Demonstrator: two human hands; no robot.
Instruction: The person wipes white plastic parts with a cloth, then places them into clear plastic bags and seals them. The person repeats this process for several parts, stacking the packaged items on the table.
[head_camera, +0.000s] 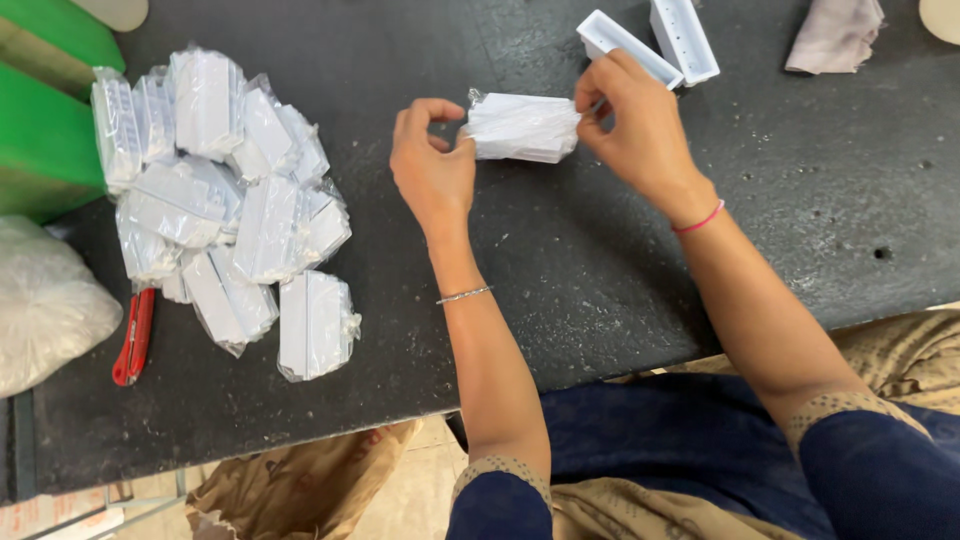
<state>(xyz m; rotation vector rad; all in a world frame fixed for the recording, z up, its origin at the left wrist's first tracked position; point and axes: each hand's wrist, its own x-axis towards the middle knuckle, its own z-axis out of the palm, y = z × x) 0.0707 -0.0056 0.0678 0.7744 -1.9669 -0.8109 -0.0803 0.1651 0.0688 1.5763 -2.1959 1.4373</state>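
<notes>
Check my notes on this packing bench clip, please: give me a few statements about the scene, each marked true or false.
1. Both hands hold one plastic-wrapped white part. True.
2. The left hand holds the red cutter. False: it lies untouched on the dark table.
3. A pile of wrapped parts lies to the left. True.
4. The two open white trays are wrapped. False: they lie bare beyond the right hand.

Both forearms stretched forward, left hand (432, 165) raised, fingers (455, 112) curled in a pinch, right hand (640, 125) opposite, fingers (592, 100) pinched, wrists bent, palms facing inward
</notes>
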